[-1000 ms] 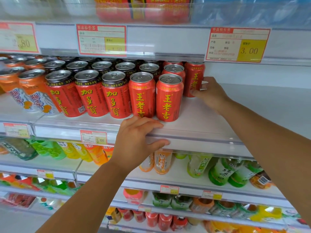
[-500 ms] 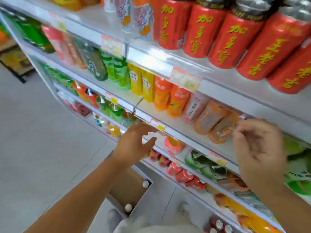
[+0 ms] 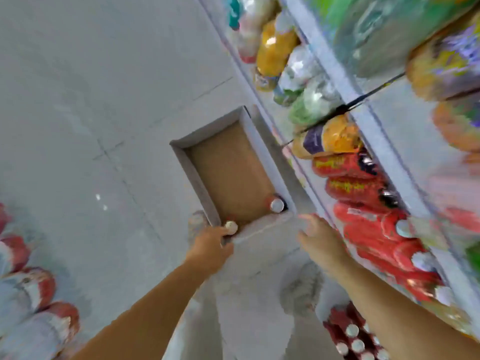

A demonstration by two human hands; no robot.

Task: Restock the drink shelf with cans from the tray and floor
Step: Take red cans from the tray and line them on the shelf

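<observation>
Head view — grey floor (image 3: 78, 126), tray (image 3: 197, 183); left hand (image 3: 210, 245) fingers unclear, right hand (image 3: 319, 240) spread.

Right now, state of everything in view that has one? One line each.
Cardboard tray: on the floor, nearly empty, two cans left.
Can by left hand: upright in the tray's near corner.
Second can: upright, other near corner.
Left hand: at the near can; grip unclear.
Right hand: open, empty, above the floor.
Cans on floor: upright, grouped.
</observation>
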